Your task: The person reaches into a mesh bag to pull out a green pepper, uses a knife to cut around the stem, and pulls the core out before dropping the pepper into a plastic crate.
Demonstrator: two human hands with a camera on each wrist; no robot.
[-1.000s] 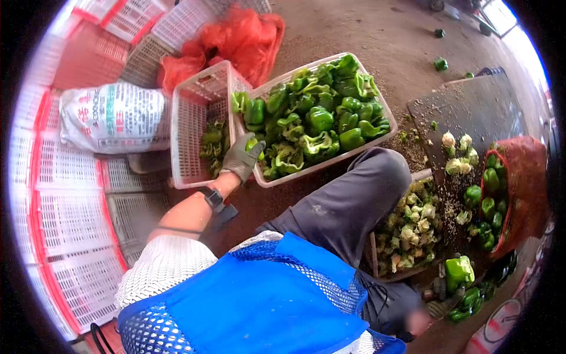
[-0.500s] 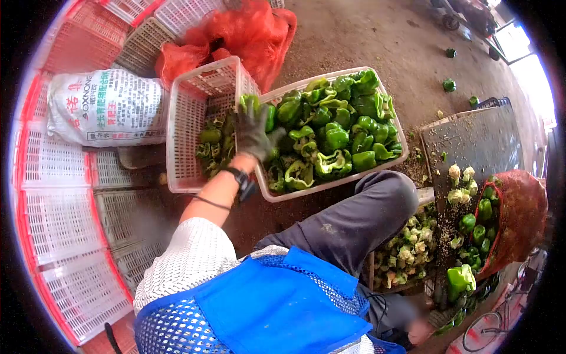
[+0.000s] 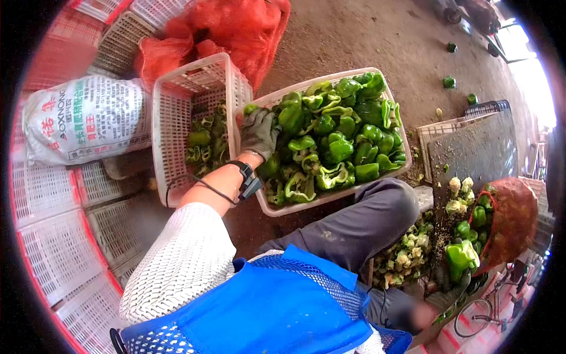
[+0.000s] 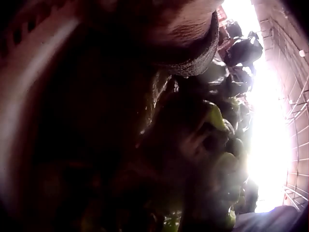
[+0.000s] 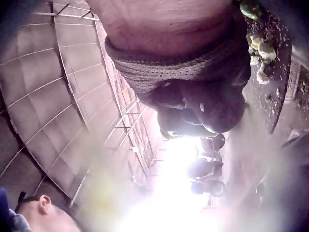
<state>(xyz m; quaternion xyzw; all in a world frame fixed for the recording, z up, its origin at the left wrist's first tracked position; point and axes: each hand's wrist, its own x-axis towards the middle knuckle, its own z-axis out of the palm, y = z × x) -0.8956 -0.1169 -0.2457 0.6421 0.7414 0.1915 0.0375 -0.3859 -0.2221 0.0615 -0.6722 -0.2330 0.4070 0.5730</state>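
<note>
My gloved left hand point(image 3: 259, 131) rests on the green bell peppers point(image 3: 339, 147) heaped in a white crate point(image 3: 306, 203), at its left end in the head view. Its fingers lie forward over the peppers, and a bit of green pepper shows past the fingertips. The left wrist view is mostly dark, with pepper edges point(image 4: 215, 116) showing on the right. At the lower right of the head view, my gloved right hand point(image 5: 207, 104) holds a large green bell pepper point(image 3: 461, 259) with an opened top. Most of its fingers are hidden there.
A deep white crate point(image 3: 168, 147) with pepper pieces adjoins on the left. Beyond it lie a printed sack point(image 3: 88, 118) and red mesh bags point(image 3: 224, 35). A box of pepper cores point(image 3: 407, 253), a dark board point(image 3: 474, 150) and a red mesh sack of peppers point(image 3: 510, 221) are on the right.
The left hand had a green pepper at the crate's left edge, then spread its fingers over the heap. Now its fingers lie closer together on the peppers. The right hand keeps its pepper.
</note>
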